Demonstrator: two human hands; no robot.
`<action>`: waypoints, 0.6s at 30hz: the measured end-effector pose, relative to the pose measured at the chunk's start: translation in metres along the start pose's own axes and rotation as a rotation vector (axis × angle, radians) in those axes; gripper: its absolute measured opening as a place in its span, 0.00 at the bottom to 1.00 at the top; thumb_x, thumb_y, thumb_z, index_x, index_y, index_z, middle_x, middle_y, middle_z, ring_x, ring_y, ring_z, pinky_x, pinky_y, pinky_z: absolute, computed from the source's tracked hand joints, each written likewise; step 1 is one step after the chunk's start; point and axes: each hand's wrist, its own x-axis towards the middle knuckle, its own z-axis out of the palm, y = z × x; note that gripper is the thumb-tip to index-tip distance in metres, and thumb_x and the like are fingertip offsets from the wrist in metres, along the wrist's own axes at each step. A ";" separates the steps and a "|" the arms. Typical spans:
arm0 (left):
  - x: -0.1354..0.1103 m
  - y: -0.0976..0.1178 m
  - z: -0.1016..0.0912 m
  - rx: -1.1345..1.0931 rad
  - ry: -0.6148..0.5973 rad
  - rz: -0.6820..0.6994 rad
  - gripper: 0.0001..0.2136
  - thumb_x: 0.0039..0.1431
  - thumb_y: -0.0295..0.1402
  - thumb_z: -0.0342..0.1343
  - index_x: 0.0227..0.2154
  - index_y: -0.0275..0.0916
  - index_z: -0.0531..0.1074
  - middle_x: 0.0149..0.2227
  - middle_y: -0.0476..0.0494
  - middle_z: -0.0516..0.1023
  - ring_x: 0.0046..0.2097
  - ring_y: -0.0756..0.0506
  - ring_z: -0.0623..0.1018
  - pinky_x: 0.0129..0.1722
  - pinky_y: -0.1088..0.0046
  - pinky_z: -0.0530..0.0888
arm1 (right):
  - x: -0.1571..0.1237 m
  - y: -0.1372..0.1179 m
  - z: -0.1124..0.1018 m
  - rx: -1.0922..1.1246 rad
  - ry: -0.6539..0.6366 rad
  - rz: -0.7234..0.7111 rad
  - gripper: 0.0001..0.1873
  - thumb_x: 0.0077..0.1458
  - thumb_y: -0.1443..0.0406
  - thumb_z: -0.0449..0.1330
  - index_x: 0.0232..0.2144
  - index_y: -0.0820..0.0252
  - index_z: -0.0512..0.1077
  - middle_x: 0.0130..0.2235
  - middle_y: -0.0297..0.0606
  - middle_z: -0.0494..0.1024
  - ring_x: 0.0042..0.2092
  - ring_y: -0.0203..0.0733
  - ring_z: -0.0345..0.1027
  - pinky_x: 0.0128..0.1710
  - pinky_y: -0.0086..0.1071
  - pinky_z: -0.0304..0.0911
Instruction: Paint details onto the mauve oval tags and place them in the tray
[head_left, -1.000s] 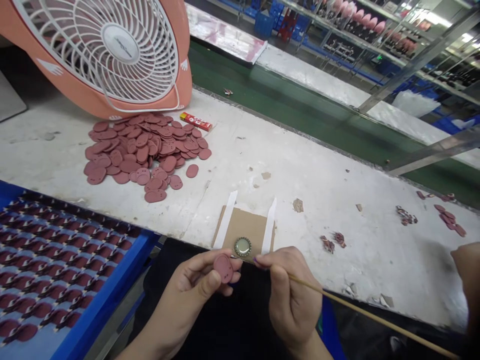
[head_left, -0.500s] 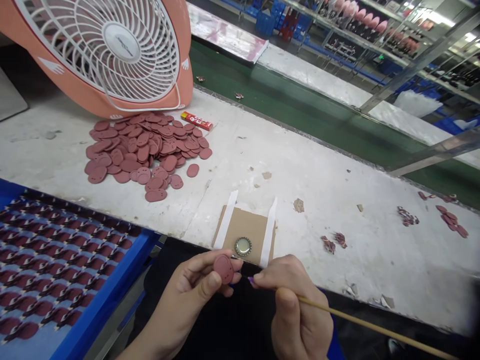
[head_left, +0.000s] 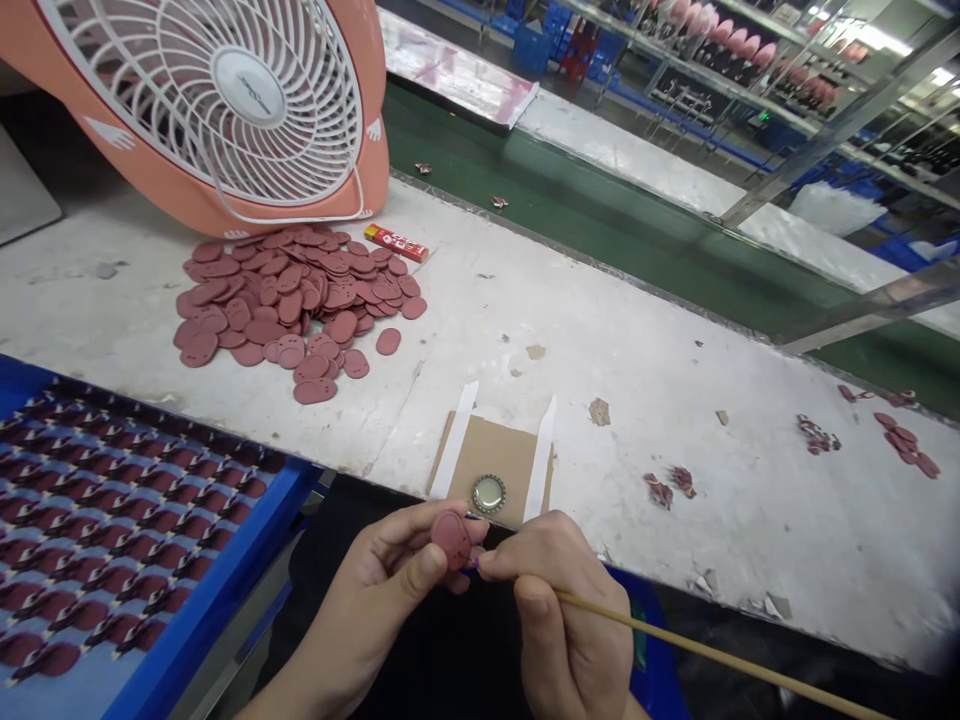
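Between thumb and fingers, my left hand pinches a small dark-red oval disc with tiny holes near its lower edge. My right hand grips a thin wooden stick whose long end runs off to the lower right. A small purple tip shows at its fingertips, close by the disc's lower right edge; whether it touches cannot be made out. Just beyond my hands, a bottle cap with something pale inside sits on a cardboard piece taped to the table.
A heap of red discs lies before an orange fan, beside a red lighter-like packet. At left, a blue tray holds rows of dark-red pieces. Small parts are scattered rightward. A green conveyor belt runs behind the table.
My right hand has moved left, bringing the purple tip up to the disc. My left hand keeps its hold. Small items on the green belt have shifted right.
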 end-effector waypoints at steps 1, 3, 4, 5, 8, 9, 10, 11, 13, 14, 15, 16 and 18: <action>0.000 0.000 0.000 -0.004 0.006 -0.003 0.11 0.52 0.39 0.68 0.39 0.46 0.83 0.36 0.45 0.86 0.35 0.46 0.82 0.35 0.76 0.79 | -0.001 0.001 -0.001 0.007 0.013 0.002 0.13 0.71 0.67 0.47 0.41 0.63 0.71 0.34 0.37 0.77 0.36 0.35 0.69 0.36 0.30 0.64; -0.001 0.000 -0.001 -0.009 0.027 -0.016 0.11 0.52 0.38 0.68 0.39 0.46 0.83 0.36 0.44 0.86 0.35 0.46 0.82 0.34 0.77 0.79 | -0.004 0.005 -0.003 0.003 0.066 0.007 0.14 0.71 0.66 0.46 0.41 0.62 0.71 0.34 0.36 0.76 0.35 0.35 0.69 0.35 0.32 0.64; -0.002 0.000 -0.001 -0.012 0.038 -0.023 0.11 0.52 0.38 0.68 0.39 0.45 0.83 0.36 0.44 0.86 0.36 0.45 0.82 0.34 0.77 0.79 | -0.005 0.008 -0.004 -0.023 0.090 0.012 0.14 0.71 0.67 0.46 0.41 0.61 0.71 0.34 0.36 0.76 0.35 0.36 0.69 0.35 0.32 0.65; -0.002 0.000 -0.002 -0.014 0.047 -0.029 0.11 0.52 0.38 0.68 0.39 0.45 0.83 0.37 0.44 0.86 0.36 0.45 0.83 0.34 0.77 0.79 | -0.006 0.012 -0.005 -0.063 0.103 0.021 0.13 0.70 0.67 0.46 0.42 0.60 0.71 0.34 0.36 0.76 0.35 0.37 0.69 0.35 0.33 0.64; -0.001 -0.001 -0.003 -0.028 0.054 -0.038 0.10 0.52 0.37 0.68 0.39 0.46 0.83 0.37 0.44 0.86 0.37 0.45 0.83 0.34 0.77 0.79 | -0.007 0.026 -0.007 -0.200 0.081 0.055 0.12 0.67 0.71 0.49 0.42 0.59 0.72 0.35 0.35 0.76 0.37 0.38 0.69 0.36 0.33 0.63; 0.000 -0.002 -0.003 -0.031 0.052 -0.038 0.10 0.52 0.37 0.68 0.39 0.46 0.83 0.37 0.44 0.86 0.37 0.45 0.83 0.33 0.77 0.79 | -0.006 0.030 -0.007 -0.227 0.067 0.059 0.12 0.66 0.73 0.50 0.42 0.59 0.72 0.35 0.35 0.76 0.36 0.38 0.68 0.36 0.33 0.63; 0.000 -0.002 -0.003 -0.034 0.050 -0.036 0.10 0.52 0.37 0.68 0.39 0.46 0.83 0.38 0.44 0.86 0.37 0.45 0.83 0.34 0.77 0.79 | -0.006 0.034 -0.007 -0.243 0.054 0.060 0.11 0.65 0.73 0.51 0.42 0.59 0.73 0.35 0.35 0.76 0.36 0.38 0.68 0.36 0.33 0.62; 0.001 -0.002 -0.003 -0.037 0.049 -0.031 0.10 0.52 0.37 0.68 0.39 0.46 0.83 0.37 0.44 0.86 0.37 0.45 0.83 0.33 0.77 0.79 | -0.006 0.037 -0.006 -0.258 0.044 0.060 0.11 0.64 0.74 0.52 0.41 0.59 0.73 0.35 0.35 0.76 0.36 0.38 0.67 0.35 0.33 0.62; 0.002 -0.003 -0.003 -0.038 0.043 -0.021 0.10 0.52 0.37 0.68 0.38 0.46 0.83 0.38 0.43 0.87 0.37 0.45 0.83 0.33 0.77 0.79 | -0.005 0.040 -0.005 -0.275 0.030 0.061 0.10 0.64 0.74 0.53 0.39 0.59 0.73 0.34 0.35 0.76 0.35 0.39 0.67 0.35 0.34 0.61; 0.002 -0.003 -0.003 -0.039 0.040 -0.020 0.09 0.52 0.37 0.68 0.38 0.45 0.83 0.38 0.43 0.86 0.37 0.45 0.83 0.33 0.77 0.79 | -0.005 0.040 -0.005 -0.276 0.029 0.063 0.10 0.64 0.74 0.53 0.38 0.59 0.73 0.34 0.35 0.76 0.35 0.39 0.67 0.35 0.33 0.61; 0.001 -0.003 -0.003 -0.039 0.041 -0.021 0.10 0.52 0.36 0.68 0.38 0.45 0.83 0.38 0.43 0.86 0.37 0.45 0.83 0.33 0.77 0.80 | -0.005 0.039 -0.005 -0.269 0.033 0.066 0.10 0.64 0.74 0.52 0.39 0.59 0.73 0.34 0.35 0.76 0.35 0.39 0.67 0.35 0.33 0.61; 0.001 -0.003 -0.002 -0.040 0.042 -0.023 0.10 0.52 0.36 0.68 0.38 0.45 0.83 0.37 0.43 0.86 0.37 0.45 0.83 0.33 0.77 0.79 | -0.006 0.037 -0.006 -0.258 0.043 0.070 0.11 0.64 0.74 0.52 0.39 0.59 0.73 0.34 0.35 0.76 0.36 0.38 0.67 0.35 0.33 0.61; 0.000 -0.002 -0.002 -0.038 0.044 -0.027 0.09 0.52 0.36 0.68 0.38 0.46 0.83 0.37 0.44 0.87 0.37 0.44 0.83 0.33 0.77 0.79 | -0.007 0.030 -0.007 -0.221 0.067 0.074 0.12 0.66 0.73 0.50 0.41 0.59 0.72 0.35 0.35 0.76 0.36 0.38 0.68 0.35 0.33 0.63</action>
